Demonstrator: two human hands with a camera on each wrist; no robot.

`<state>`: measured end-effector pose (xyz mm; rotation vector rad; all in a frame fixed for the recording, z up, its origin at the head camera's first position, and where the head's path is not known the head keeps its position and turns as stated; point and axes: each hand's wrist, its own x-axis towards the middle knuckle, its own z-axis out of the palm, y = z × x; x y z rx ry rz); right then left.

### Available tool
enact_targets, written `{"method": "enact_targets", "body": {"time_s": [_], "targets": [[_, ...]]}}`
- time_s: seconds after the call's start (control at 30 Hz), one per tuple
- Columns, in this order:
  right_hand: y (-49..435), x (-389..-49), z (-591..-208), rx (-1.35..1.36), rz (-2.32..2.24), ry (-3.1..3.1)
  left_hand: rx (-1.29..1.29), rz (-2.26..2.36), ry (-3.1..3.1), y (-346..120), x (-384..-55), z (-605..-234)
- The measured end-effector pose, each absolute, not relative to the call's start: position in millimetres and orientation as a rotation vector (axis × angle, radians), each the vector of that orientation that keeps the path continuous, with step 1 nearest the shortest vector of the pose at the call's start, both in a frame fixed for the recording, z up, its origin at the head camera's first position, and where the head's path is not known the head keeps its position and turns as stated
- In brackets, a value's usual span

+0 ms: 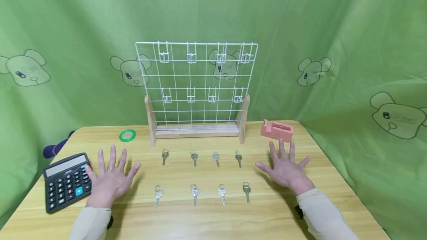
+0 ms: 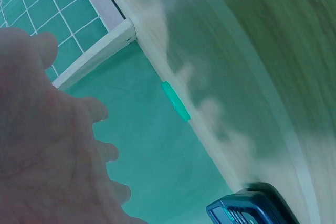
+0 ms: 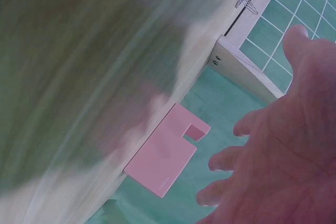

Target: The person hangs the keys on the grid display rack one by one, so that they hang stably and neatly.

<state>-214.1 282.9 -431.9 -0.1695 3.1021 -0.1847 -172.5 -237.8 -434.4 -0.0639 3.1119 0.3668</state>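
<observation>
My left hand (image 1: 110, 182) is spread palm down over the left of the table, its fingers straight and nothing held. A black calculator (image 1: 66, 182) lies next to it, partly overlapped by the fingers in the head view. On the right, my right hand (image 1: 287, 170) is spread the same way, fingertips close to a pink tape dispenser (image 1: 277, 130). Between the hands lie several metal keys with small rings, in a far row with one key (image 1: 194, 158) near its middle and a near row with another key (image 1: 195, 192).
Behind the keys stands a white wire grid rack on a wooden base (image 1: 197, 132), with several white hooks (image 1: 191, 57) in two rows. A green tape roll (image 1: 127, 135) lies at the back left of the wooden table (image 1: 200, 225). Green curtains (image 1: 213, 6) surround it.
</observation>
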Motion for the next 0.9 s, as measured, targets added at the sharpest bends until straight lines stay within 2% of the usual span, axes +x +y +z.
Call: {"method": "enact_targets", "body": {"time_s": [0.33,0.5,0.6,0.9], "targets": [[284.2,-212.2,-432.9,-0.165,-0.197,3.092,-0.052,0.384,3.105,-235.6,-168.6,-438.2],[281.6,-215.3,-427.7,-0.26,-0.224,3.131,0.094,0.537,3.179,-237.4,-176.0,-432.6],[274.2,-220.5,-421.1,-0.342,-0.284,3.174,0.159,0.729,3.203,-239.2,-185.2,-423.6],[227.8,-244.3,-397.7,-0.556,-0.677,3.151,0.104,1.556,3.068,-236.2,-224.2,-403.3]]}}
